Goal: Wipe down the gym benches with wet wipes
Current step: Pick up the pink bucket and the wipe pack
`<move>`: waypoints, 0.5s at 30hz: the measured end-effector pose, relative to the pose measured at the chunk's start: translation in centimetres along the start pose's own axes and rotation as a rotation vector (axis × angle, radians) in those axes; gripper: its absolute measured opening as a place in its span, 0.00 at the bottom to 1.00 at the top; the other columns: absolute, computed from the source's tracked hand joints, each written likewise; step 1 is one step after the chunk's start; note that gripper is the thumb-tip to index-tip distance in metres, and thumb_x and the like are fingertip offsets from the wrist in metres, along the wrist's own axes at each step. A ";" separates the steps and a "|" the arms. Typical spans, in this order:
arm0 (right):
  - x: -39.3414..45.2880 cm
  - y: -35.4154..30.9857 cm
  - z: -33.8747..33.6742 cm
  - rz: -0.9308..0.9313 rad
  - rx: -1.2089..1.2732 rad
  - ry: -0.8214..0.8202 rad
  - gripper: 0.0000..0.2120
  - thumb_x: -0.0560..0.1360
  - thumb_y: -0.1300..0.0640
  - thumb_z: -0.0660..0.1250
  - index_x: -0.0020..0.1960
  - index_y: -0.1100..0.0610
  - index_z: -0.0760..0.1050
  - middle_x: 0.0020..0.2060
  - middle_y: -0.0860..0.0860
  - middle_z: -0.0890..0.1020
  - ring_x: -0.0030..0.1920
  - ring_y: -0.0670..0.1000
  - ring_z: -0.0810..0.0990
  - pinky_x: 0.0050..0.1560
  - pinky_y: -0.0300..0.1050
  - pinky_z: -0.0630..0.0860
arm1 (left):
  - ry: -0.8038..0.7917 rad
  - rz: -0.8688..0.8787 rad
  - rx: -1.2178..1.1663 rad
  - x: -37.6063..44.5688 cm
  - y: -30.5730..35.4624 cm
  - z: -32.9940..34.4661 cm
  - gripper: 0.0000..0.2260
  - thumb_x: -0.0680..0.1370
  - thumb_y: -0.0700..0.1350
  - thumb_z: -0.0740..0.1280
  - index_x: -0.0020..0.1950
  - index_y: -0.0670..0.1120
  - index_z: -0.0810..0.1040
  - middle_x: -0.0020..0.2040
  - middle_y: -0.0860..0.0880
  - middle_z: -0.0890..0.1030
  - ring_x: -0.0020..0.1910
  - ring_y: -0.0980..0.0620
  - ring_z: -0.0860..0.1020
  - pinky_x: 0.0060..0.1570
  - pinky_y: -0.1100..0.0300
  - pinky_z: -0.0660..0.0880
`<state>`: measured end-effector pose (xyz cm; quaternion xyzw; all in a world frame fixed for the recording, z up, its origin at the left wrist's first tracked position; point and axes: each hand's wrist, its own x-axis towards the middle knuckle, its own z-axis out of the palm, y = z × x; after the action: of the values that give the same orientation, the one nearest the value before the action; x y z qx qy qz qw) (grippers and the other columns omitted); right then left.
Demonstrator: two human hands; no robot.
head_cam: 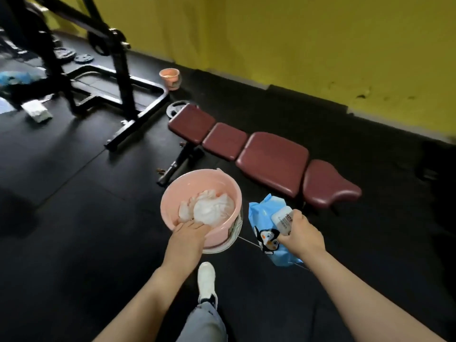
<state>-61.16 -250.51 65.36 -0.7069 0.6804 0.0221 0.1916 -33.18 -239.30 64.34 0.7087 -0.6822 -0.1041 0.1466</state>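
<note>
A maroon padded gym bench (pixel 269 156) stands on the black floor ahead, running from upper left to lower right. My left hand (pixel 188 234) grips the near rim of a pink bucket (pixel 172 193) with crumpled white used wipes (pixel 209 209) inside. My right hand (pixel 302 234) holds a blue wet wipe pack (pixel 261 218) with a penguin print and a white lid, carried just in front of the bench's near end.
A black weight rack frame (pixel 116 77) stands at the back left with weight plates around it. A second pink bucket (pixel 170 77) sits by the yellow wall (pixel 320 45). A white pack (pixel 37 111) lies on the floor left. My white shoe (pixel 206 280) is below.
</note>
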 end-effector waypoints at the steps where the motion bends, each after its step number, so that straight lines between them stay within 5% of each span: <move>1: -1.4 2.5 -0.3 0.053 0.010 0.001 0.25 0.68 0.44 0.70 0.57 0.52 0.62 0.47 0.47 0.72 0.41 0.51 0.75 0.36 0.46 0.70 | -0.024 0.047 -0.010 -0.1 1.9 0.6 0.17 0.68 0.34 0.73 0.51 0.52 0.83 0.44 0.56 0.82 0.45 0.49 0.79 0.47 0.53 0.76; 8: -9.5 16.8 -3.1 0.378 0.100 0.095 0.23 0.69 0.46 0.70 0.55 0.52 0.61 0.47 0.48 0.72 0.40 0.52 0.75 0.36 0.45 0.70 | -0.129 0.391 -0.052 1.6 14.2 3.2 0.18 0.63 0.31 0.76 0.46 0.50 0.83 0.39 0.53 0.82 0.37 0.49 0.80 0.33 0.53 0.79; 15: -13.9 26.8 -4.0 0.673 0.166 0.176 0.22 0.71 0.49 0.70 0.52 0.52 0.58 0.47 0.47 0.73 0.40 0.50 0.75 0.32 0.43 0.67 | -0.292 0.579 -0.107 7.3 24.1 7.5 0.13 0.74 0.39 0.60 0.45 0.54 0.80 0.39 0.58 0.77 0.39 0.52 0.74 0.39 0.54 0.75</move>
<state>-89.05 -238.48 66.64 -0.4243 0.8887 -0.0323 0.1708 -58.06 -247.72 66.11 0.4541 -0.8628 -0.1944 0.1078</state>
